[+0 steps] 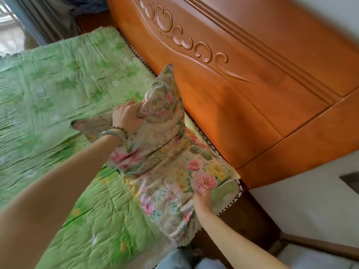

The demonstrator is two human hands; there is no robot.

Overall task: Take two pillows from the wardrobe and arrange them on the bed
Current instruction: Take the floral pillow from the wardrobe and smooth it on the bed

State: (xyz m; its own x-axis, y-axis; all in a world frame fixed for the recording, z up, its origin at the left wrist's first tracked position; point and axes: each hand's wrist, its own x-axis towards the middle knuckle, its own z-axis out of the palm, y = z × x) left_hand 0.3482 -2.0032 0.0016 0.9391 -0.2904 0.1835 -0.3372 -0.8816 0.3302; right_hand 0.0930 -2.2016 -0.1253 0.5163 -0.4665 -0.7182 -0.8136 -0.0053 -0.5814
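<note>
A: Upper pillow [163, 101], where's it?
B: Tilted up beside the headboard [252, 84], one corner high. My L hand [127, 115] bunches its fabric, arm stretched out, bracelets [114, 133] on wrist.
A: Lower pillow [174, 183]?
B: Flat on the green quilt [58, 94], at its near-right corner. R hand [203, 199] at its edge, fingers under it, can't tell grip.
A: Room?
B: Curtain [48, 20] far left, white wall [342, 14] far right.

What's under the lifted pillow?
A second floral pillow lies on the green quilt; the lifted pillow, gripped by the left hand, hides its far end. Fingers of the right hand are hidden under its edge.
</note>
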